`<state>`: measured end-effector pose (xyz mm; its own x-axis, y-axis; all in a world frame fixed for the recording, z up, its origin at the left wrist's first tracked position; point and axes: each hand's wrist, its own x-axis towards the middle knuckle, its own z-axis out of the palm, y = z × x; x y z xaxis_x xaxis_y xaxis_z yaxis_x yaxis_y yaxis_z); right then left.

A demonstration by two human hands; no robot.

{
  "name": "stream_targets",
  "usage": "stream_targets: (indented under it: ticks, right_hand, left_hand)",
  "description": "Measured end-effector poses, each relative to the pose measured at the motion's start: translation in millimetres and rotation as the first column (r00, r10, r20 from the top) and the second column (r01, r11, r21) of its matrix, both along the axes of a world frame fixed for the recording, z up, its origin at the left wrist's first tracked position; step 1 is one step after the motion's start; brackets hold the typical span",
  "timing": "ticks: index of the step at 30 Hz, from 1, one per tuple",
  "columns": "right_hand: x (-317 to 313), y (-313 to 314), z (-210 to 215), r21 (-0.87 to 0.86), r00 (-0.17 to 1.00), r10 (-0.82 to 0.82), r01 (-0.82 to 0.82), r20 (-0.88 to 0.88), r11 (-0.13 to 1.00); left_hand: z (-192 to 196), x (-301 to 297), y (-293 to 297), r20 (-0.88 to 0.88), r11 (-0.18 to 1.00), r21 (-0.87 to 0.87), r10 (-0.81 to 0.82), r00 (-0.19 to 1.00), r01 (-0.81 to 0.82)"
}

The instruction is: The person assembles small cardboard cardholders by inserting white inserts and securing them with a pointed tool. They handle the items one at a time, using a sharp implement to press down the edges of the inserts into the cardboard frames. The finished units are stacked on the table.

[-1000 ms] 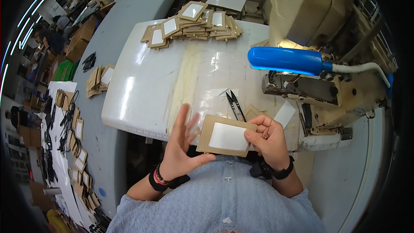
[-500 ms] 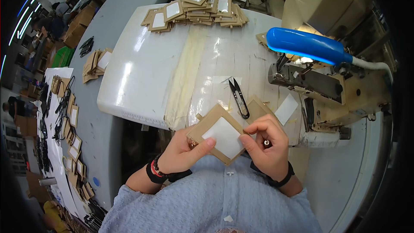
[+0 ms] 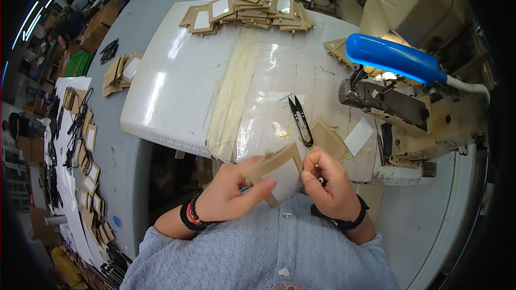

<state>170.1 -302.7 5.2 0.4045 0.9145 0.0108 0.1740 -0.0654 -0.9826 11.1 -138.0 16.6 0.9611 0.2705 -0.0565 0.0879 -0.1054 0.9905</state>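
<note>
I hold a brown cardboard frame with a white panel (image 3: 282, 174) close to my chest, tilted on edge. My left hand (image 3: 231, 190) grips its left side, fingers curled under it. My right hand (image 3: 328, 182) pinches its right edge near the top corner. Just beyond it on the white table (image 3: 183, 80) lie black thread snips (image 3: 301, 121) and another brown frame (image 3: 328, 138).
A sewing machine (image 3: 414, 113) with a blue lamp (image 3: 392, 59) stands at the right. A pile of finished frames (image 3: 247, 5) sits at the table's far edge. More frames (image 3: 121, 72) lie on the grey bench at the left.
My left hand, open and apart a second ago, has closed on the frame. The frame has come nearer to my body and turned more edge-on.
</note>
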Motion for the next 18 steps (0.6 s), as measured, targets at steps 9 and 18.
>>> stream_targets:
  ticks: [9,18]
  right_hand:
    - [3,-5,4,0.051,0.859,-0.015,0.047,-0.512,0.998]
    - [-5,-5,8,0.160,0.973,-0.139,0.169,-0.186,0.972]
  left_hand:
    - [-27,15,4,-0.108,0.804,-0.563,0.162,0.981,-0.195]
    - [-19,11,1,-0.075,0.828,-0.530,0.171,0.982,-0.185]
